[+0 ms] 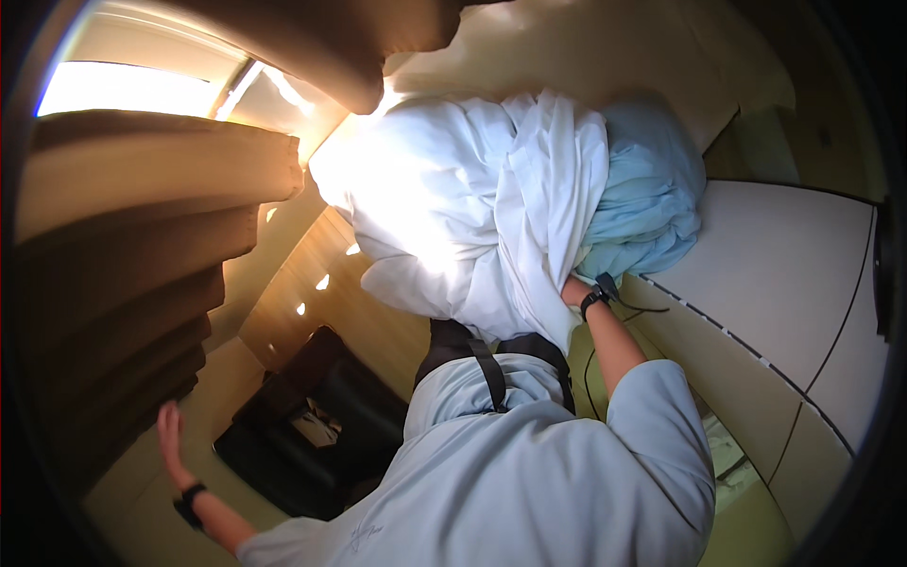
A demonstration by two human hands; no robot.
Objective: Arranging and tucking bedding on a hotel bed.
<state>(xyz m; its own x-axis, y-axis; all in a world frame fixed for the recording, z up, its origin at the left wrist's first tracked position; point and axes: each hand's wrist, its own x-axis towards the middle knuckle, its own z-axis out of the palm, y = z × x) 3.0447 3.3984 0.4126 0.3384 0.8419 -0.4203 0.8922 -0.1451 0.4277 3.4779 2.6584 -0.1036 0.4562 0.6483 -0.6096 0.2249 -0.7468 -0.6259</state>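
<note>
**A:** What is at the centre of the view?

**B:** One large white bundle of bedding (pixel 453 208), crumpled and brightly lit, held up in front of the person's chest. Tucked against its right side is one pale blue bundle of cloth (pixel 652 198), touching the white one.

**A:** Which hand has hold of it?

**B:** The right hand (pixel 573 288) is pushed into the lower folds where white and blue meet. Its fingers are buried in the fabric, so I cannot tell how far they are closed. A dark wristband (pixel 593 299) shows just below.

**A:** And the other hand?

**B:** The left hand (pixel 170 430) is well apart, low on the left, fingers spread wide and holding nothing, near the brown curtain (pixel 142 246). It also wears a dark band.

**A:** Any containers?

**B:** One black open case (pixel 312 425) lies on the floor below the bundle; pale items sit inside, too small to identify.

**A:** Anything else?

**B:** A white panelled surface (pixel 784 274) to the right, and one window (pixel 132 90) glowing at upper left.
</note>
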